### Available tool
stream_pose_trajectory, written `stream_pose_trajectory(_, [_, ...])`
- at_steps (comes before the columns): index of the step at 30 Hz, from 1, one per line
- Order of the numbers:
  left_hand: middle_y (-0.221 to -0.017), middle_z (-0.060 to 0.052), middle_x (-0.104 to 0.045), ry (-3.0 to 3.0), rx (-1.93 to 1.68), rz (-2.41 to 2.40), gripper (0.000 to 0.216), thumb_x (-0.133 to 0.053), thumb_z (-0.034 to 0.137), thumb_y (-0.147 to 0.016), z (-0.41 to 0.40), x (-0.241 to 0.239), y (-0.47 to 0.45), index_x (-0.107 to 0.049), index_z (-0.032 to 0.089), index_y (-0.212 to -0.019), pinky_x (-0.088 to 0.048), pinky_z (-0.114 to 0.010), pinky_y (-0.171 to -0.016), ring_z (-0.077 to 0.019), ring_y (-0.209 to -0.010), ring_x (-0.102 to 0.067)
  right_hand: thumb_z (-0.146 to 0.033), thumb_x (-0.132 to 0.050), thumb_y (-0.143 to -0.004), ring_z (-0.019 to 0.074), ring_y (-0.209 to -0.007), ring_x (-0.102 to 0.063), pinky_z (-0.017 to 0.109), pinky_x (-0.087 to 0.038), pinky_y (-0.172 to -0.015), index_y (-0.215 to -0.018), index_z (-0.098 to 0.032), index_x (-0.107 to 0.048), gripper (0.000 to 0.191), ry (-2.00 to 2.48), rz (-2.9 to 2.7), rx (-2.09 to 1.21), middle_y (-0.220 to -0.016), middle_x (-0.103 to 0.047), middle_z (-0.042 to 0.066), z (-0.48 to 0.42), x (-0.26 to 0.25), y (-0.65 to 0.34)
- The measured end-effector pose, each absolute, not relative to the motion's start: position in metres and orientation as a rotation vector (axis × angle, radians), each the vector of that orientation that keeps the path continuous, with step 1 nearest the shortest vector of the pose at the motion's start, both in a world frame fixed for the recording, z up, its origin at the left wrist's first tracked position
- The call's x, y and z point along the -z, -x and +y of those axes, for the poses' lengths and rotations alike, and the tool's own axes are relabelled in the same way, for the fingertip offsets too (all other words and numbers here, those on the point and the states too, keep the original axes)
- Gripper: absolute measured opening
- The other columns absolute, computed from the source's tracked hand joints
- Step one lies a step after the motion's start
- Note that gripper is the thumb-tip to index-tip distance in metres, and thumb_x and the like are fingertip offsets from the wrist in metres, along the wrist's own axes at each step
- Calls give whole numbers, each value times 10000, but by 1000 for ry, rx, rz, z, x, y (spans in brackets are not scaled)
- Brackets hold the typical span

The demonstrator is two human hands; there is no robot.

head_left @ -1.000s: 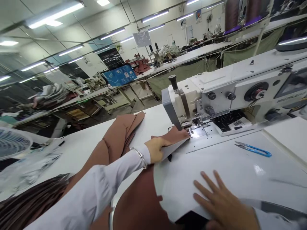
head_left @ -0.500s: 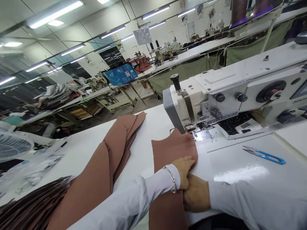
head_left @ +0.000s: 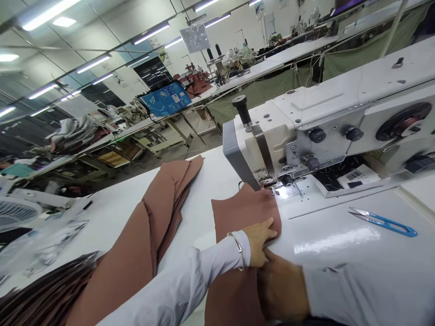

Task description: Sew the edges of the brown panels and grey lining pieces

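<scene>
A flat brown panel (head_left: 238, 290), leather-like, lies on the white table with its far edge at the needle area of a sewing machine (head_left: 282, 145). My left hand (head_left: 260, 237), a silver bangle at its wrist, lies on top of the panel, fingers stretched out and spread near its right edge. Just below it, at the panel's right edge, is my right hand (head_left: 283, 285). Motion smears this hand, its thumb side is close to the left hand, and its fingertips are hidden. The presser foot (head_left: 272, 192) sits at the panel's far right corner.
Blue thread snips (head_left: 384, 222) lie on the table at right. More brown panels (head_left: 136, 244) are stacked at left, beside a bundle of dark strips (head_left: 50, 290). A white fan (head_left: 18, 213) and clear plastic bags (head_left: 44, 249) are at far left. An open box (head_left: 353, 176) stands under the machine arm.
My right hand has shifted slightly down and right along the panel's edge. My left hand stays on the panel, its fingers more spread. The camera view has moved a little.
</scene>
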State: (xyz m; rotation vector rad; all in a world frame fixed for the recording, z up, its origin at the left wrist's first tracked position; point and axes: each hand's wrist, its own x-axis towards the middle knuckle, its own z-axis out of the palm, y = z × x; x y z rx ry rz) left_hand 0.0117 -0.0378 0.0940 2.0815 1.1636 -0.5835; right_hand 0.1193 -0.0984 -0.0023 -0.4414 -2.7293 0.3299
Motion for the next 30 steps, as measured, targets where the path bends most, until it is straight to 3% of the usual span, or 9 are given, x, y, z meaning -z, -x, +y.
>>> stream_pose_trajectory(4, [-1449, -122, -163, -2065, 617, 1153, 803, -553, 71, -528, -37, -88, -9, -371, 101, -1310, -299, -364, -1039, -296, -1283, -266, -567, -507, -798, 303, -1204, -249, 549, -153, -979, -1172, -204, -508, 522, 483, -2776, -383, -1240, -465, 68, -98, -8, -145])
stream_pose_trajectory(8, [-1453, -96, -156, -2089, 643, 1158, 798, -554, 96, -540, -38, -81, -9, -368, 141, -1314, -330, -421, -1017, -333, -1268, -283, -522, -490, -827, 282, -1110, -352, 534, -163, -976, -1070, -190, -569, 419, 539, -2781, -443, -1131, -540, 68, -99, -8, -138])
stream_pose_trajectory(16, [-1453, -95, -170, -2139, 656, 1124, 709, -542, 129, -582, -40, -82, -13, -413, 140, -1279, -374, -406, -989, -331, -1248, -327, -376, -485, -844, 296, -1072, -393, 533, -235, -918, -985, -148, -619, 299, 597, -2725, -369, -1031, -583, 120, -103, 5, -122])
stream_pose_trajectory(30, [-1455, -104, -157, -2138, 778, 1163, 734, -536, 117, -574, -41, -90, -24, -382, 128, -1292, -388, -415, -971, -315, -1254, -319, -364, -540, -801, 347, -1167, -289, 597, -166, -941, -1000, -166, -626, 293, 535, -2747, -326, -1153, -524, 120, -107, 1, -127])
